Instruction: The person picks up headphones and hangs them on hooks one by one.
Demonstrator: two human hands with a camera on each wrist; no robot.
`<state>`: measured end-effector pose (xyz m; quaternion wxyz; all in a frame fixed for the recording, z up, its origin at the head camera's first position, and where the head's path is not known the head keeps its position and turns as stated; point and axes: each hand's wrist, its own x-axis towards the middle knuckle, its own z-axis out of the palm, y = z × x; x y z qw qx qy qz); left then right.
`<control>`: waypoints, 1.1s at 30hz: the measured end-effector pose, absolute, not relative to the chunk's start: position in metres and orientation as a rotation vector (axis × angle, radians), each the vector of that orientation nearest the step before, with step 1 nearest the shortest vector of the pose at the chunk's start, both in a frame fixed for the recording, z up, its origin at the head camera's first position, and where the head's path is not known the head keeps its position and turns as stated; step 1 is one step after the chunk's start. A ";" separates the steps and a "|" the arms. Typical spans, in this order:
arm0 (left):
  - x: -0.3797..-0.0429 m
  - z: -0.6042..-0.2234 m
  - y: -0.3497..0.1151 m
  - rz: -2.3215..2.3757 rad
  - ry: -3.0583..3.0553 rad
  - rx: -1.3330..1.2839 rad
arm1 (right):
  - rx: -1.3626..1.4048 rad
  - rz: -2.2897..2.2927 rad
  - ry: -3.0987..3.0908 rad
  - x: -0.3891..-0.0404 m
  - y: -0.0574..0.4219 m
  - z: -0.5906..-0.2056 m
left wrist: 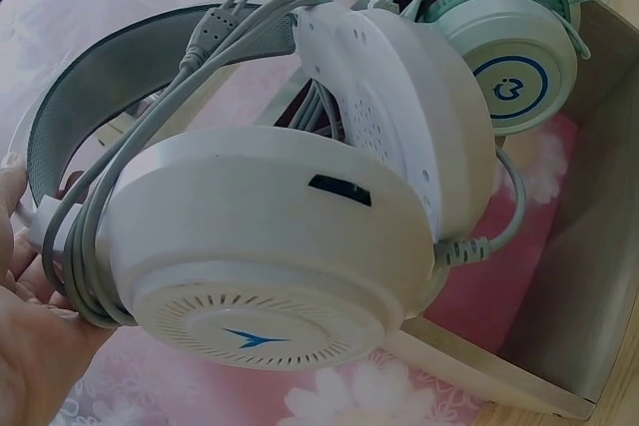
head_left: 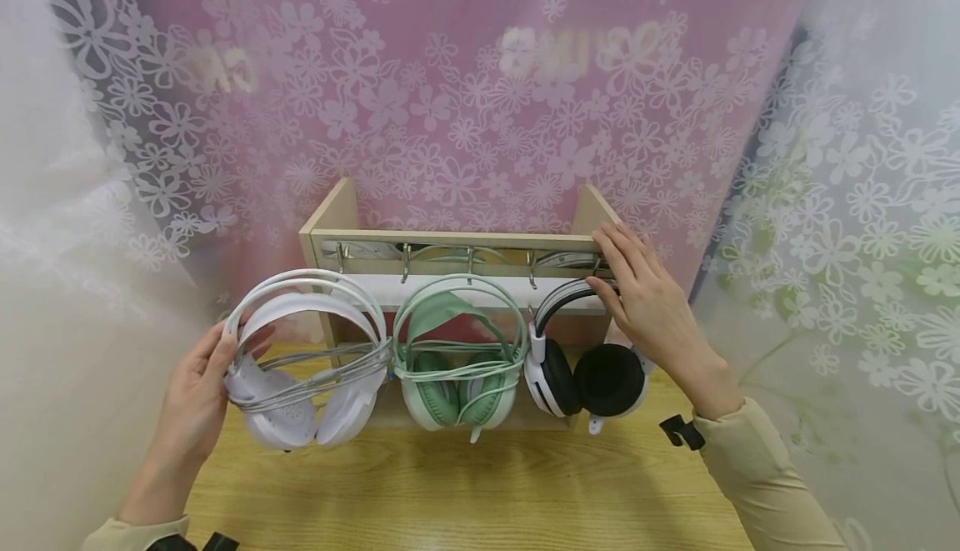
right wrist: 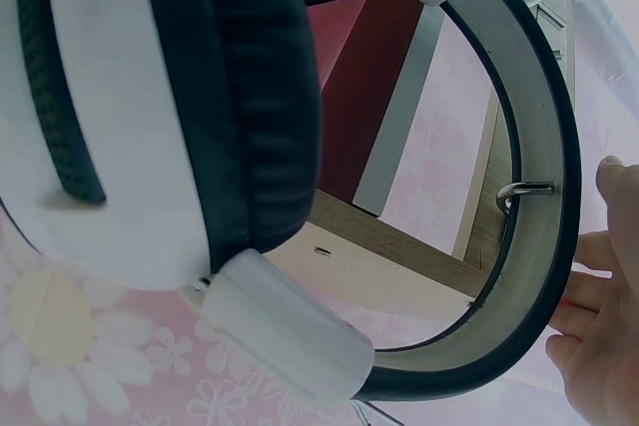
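Observation:
On the left, my left hand [head_left: 191,388] grips white headphones [head_left: 277,422] by the side where headband meets ear cup. Grey cable is wound round their cups, as the left wrist view shows. Their headband overlaps the left end of a wooden rack [head_left: 435,237] in the head view. My right hand [head_left: 652,309] lies over the rack's right end with fingers extended, beside the headband of black-and-white headphones [head_left: 557,376]. In the right wrist view, that headband [right wrist: 544,137] hangs on a metal hook [right wrist: 524,190], the fingertips right at its outer edge.
Green headphones [head_left: 435,393] with wound cable hang at the rack's middle. Several metal hooks [head_left: 406,263] line the front rail. Below is a wood-grain table [head_left: 450,493]; behind hangs a pink floral curtain [head_left: 465,117], with pale floral sheeting [head_left: 862,284] at the right.

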<state>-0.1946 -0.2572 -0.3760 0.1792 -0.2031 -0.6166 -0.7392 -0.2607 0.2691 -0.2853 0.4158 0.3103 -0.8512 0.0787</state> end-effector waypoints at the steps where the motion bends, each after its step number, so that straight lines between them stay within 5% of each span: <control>1: -0.195 -0.376 -0.257 -2.091 -1.744 -0.577 | 0.779 0.199 -2.137 -0.261 0.269 -0.285; 33: -0.202 -0.382 -0.261 -2.101 -1.771 -0.611 | 0.779 0.191 -2.139 -0.261 0.269 -0.286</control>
